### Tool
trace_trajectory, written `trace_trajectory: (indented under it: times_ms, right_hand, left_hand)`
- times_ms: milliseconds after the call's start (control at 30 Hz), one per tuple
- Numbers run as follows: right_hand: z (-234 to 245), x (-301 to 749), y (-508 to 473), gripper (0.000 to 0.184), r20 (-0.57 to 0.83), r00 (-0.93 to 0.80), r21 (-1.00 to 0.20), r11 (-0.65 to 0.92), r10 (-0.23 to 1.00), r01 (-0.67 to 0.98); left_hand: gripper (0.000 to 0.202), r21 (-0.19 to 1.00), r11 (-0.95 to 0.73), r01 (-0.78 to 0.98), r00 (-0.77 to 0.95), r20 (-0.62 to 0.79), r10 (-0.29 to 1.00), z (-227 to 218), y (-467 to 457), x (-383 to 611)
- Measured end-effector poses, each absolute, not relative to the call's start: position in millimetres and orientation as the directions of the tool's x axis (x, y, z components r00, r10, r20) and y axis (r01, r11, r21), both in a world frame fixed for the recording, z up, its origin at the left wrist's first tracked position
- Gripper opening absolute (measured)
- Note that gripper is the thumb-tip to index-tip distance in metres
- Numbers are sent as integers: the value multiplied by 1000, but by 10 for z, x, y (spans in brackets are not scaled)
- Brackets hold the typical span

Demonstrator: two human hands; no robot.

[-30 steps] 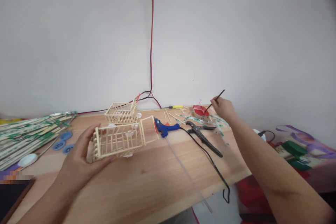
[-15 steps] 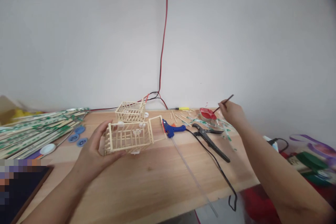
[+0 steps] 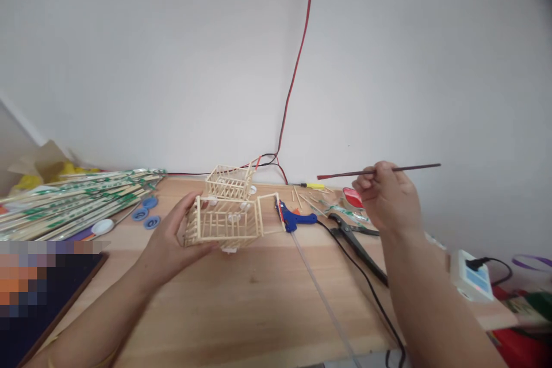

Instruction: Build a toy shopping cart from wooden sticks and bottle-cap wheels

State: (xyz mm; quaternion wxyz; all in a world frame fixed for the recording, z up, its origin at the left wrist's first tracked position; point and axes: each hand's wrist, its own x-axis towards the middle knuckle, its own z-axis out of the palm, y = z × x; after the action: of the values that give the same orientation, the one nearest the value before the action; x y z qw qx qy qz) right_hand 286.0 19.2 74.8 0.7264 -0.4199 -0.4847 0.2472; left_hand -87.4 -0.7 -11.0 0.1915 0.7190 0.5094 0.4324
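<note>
My left hand point(image 3: 172, 244) grips the left end of a small cage-like frame of pale wooden sticks point(image 3: 222, 223), which rests on the wooden table point(image 3: 259, 299). A second stick frame point(image 3: 228, 181) stands just behind it. My right hand point(image 3: 390, 198) is raised above the table's right side, fingers pinched on a thin dark paintbrush point(image 3: 379, 171) held level, its red-tipped end pointing left. A dish of red paint point(image 3: 352, 196) lies just left of that hand.
A blue glue gun point(image 3: 297, 218) with a black cord, a clear glue stick point(image 3: 321, 293) and black pliers point(image 3: 357, 241) lie mid-table. Wrapped chopsticks point(image 3: 73, 204) and blue caps point(image 3: 144, 215) sit left. A red wire point(image 3: 297, 63) runs up the wall. A white power strip point(image 3: 472, 276) is right.
My right hand lifted the paintbrush away from the red paint dish and turned it level. The view shifted left. My left hand stayed on the stick frame.
</note>
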Motion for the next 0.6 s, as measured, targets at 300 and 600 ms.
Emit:
trace_trajectory:
  times_ms: [300,600]
  right_hand:
    - [1014,2216,-298,16,715,4,-543,553,699,632]
    - [1049,2194,-283,13,605,-342,-280,594,719,754]
  left_hand:
    - [85,701,-371,610,65,422,904,-141,11,-946]
    - [86,723,-342,601,58,386,920,-85,2,-917]
